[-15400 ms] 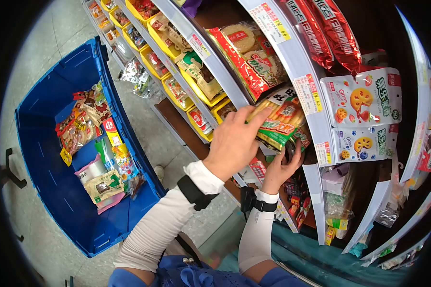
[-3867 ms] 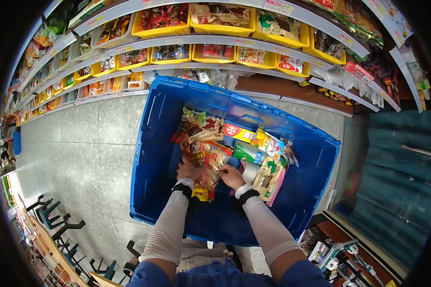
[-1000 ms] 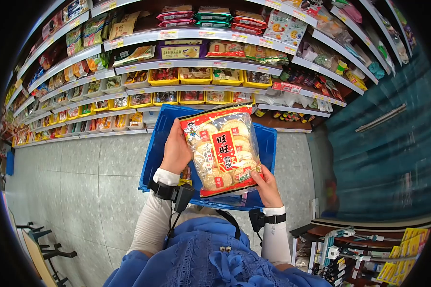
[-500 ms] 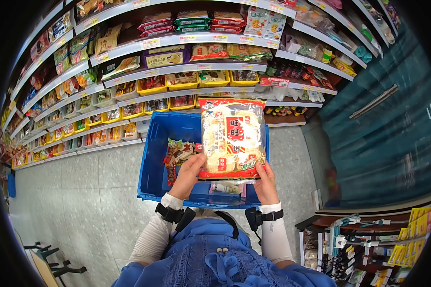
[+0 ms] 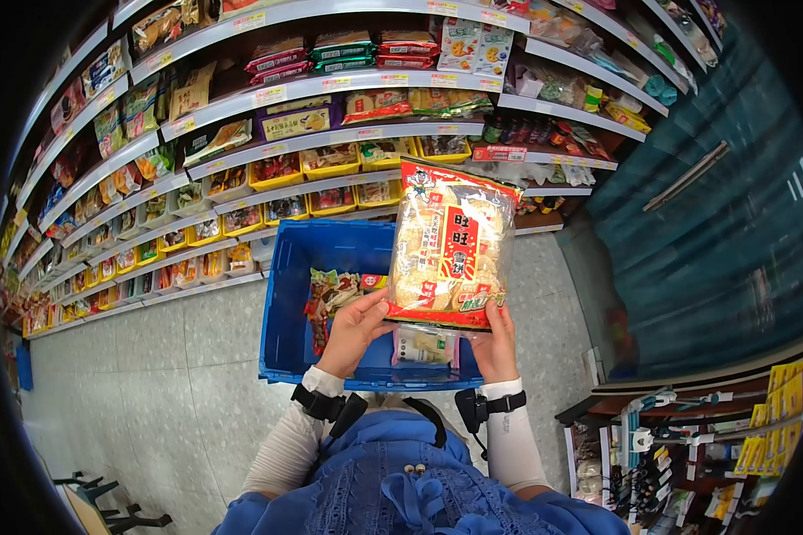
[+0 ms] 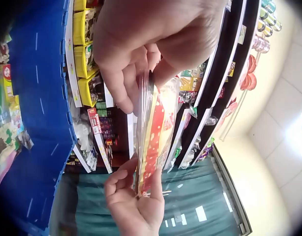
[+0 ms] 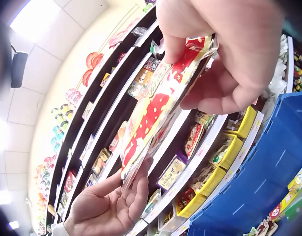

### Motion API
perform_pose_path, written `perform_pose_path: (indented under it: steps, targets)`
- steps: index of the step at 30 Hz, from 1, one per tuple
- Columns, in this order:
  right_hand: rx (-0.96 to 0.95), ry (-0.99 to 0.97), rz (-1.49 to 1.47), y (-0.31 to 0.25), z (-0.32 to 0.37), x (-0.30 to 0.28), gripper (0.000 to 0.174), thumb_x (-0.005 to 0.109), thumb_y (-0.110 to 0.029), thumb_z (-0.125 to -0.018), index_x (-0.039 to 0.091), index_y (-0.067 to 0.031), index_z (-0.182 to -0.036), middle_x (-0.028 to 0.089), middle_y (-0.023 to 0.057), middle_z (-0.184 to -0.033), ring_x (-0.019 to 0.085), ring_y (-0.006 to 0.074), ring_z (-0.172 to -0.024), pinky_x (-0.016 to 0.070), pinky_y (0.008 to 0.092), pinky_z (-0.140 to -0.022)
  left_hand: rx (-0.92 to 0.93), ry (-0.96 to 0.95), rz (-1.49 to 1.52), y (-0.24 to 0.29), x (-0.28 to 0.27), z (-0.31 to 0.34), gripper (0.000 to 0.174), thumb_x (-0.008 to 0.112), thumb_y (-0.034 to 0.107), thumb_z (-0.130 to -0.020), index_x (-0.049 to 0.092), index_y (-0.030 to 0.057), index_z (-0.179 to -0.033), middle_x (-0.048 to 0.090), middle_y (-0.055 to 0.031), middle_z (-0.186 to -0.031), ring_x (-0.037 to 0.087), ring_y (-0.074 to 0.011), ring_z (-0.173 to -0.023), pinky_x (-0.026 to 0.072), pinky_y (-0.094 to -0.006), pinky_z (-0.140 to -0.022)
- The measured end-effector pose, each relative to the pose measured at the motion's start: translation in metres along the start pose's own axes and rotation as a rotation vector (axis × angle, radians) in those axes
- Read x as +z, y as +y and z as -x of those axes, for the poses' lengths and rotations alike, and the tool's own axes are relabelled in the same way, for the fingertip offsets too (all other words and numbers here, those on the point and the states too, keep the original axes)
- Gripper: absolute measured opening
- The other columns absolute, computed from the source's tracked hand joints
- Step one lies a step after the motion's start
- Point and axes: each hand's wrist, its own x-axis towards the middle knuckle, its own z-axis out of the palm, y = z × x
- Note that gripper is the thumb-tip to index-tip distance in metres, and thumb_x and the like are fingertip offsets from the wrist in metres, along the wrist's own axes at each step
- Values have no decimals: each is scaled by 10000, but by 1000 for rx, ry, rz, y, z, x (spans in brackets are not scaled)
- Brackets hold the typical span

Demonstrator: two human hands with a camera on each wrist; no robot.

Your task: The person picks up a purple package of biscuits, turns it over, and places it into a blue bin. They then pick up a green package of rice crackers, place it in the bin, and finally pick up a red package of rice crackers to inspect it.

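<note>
A clear and red bag of rice crackers point(image 5: 452, 245) is held up above a blue bin point(image 5: 281, 294), its printed front facing me. My left hand point(image 5: 351, 335) pinches the lower left corner between thumb and fingers. At the lower right corner my right hand point(image 5: 498, 342) grips it, thumb on the front. In the left wrist view the bag point(image 6: 155, 132) appears edge-on, with the left hand point(image 6: 156, 37) close above and the right hand point(image 6: 135, 206) below. In the right wrist view the right hand point(image 7: 229, 54) has its thumb and fingers on opposite faces.
Snack packets point(image 5: 332, 294) and a pink-edged pack point(image 5: 419, 348) lie inside the bin. Behind it stand curved shelves point(image 5: 321, 85) of packaged snacks and yellow trays point(image 5: 328, 160). A teal curtain point(image 5: 687, 259) hangs to the right, with a rack point(image 5: 669, 437) at the lower right.
Earlier, my hands were at the shelf with another pack, then down in the bin. The rice cracker bag was lifted out and has shifted right; my left hand moved down to its lower corner.
</note>
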Motion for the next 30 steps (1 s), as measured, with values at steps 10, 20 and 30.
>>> perform_pose_path:
  steps: [10,20,30]
  targets:
    - [-32,-6,-19,-1,9,-4,394,486,-237,-929,391,-72,-1273,514,78,-1224,522,196,-1096,453,375,-893,-41,12,77,9,8,0,345,506,205,-922,509,30,-1219,581,-79,-1097,579,-153,-969,536,-336,-748]
    - [-114,31,-123,7,16,2,399,505,-209,-919,389,-87,-1280,508,61,-1239,497,198,-1129,422,389,-929,45,128,-99,-5,8,-7,242,550,211,-903,609,-3,-1000,639,-60,-891,631,-131,-779,509,-247,-698]
    - [252,-100,204,21,18,-3,430,574,-135,-879,414,-58,-1270,560,31,-1164,540,111,-1035,449,277,-856,408,289,-84,14,-1,-20,232,482,171,-937,583,-20,-1023,620,-28,-863,575,-74,-736,476,-200,-659]
